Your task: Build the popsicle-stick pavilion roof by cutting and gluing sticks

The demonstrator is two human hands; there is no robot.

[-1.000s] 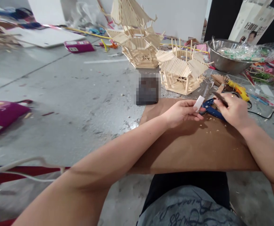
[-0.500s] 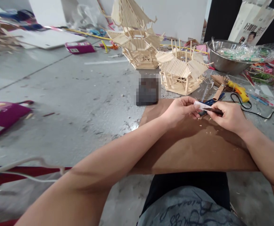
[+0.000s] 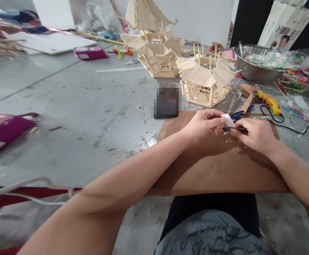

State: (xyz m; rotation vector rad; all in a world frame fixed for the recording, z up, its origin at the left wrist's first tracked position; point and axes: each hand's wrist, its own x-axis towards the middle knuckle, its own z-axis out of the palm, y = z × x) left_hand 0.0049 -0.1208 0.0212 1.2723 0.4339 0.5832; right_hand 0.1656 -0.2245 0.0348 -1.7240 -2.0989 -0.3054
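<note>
Bare hands over a sheet of smooth brown paper or board (image 3: 223, 170), as I view them remotely through the head camera. The left hand (image 3: 206, 124) pinches a small, flat, white rectangular piece (image 3: 227, 119) between thumb and fingers, above the sheet's far part. The right hand (image 3: 260, 134) is closed around a dark, slender, blade-like tool (image 3: 240, 130), its visible length along the white piece's lower edge (whether they touch, I cannot tell). Partly hidden behind the hands is a blue hand tool (image 3: 239, 115); pale crumbs lie scattered on the sheet below. Beyond the sheet I see a low, six-sided pavilion of pale wooden sticks (image 3: 200, 75), with a taller, tiered stick tower (image 3: 149, 16) behind it to the left. A yellow glue gun (image 3: 269, 102) with a black cord lies beyond the right hand.
</note>
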